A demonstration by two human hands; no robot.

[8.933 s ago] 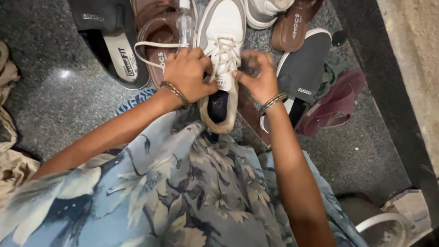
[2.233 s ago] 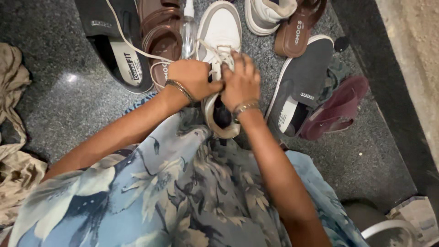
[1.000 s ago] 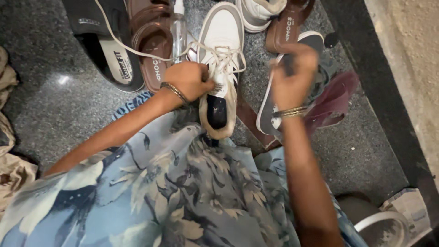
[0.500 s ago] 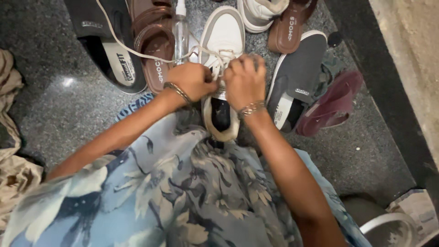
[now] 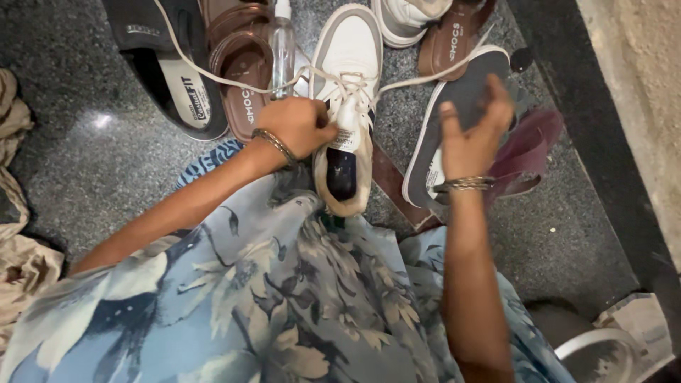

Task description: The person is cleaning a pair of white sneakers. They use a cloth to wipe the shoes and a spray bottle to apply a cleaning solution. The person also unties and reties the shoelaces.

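— What are the hands doing?

— The left hand (image 5: 296, 126) is curled shut, pinching the lace (image 5: 213, 74) against the tongue of the white sneaker (image 5: 345, 85). The right hand (image 5: 472, 135) is raised off to the side, fingers loosely curled on the other lace end, which runs taut back to the eyelets.

— Where does the sneaker sit?

— On the speckled dark floor (image 5: 85, 163), heel toward the floral skirt (image 5: 284, 298).

— Any room to move?

— Open floor lies to the left. To the right a dark raised ledge (image 5: 596, 128) closes things in.

— What crowds it?

— A grey slip-on (image 5: 461, 106) and maroon slipper (image 5: 532, 142) under the right hand; brown sandal (image 5: 245, 78), clear bottle (image 5: 282, 46) and black sandal (image 5: 167, 64) just left.
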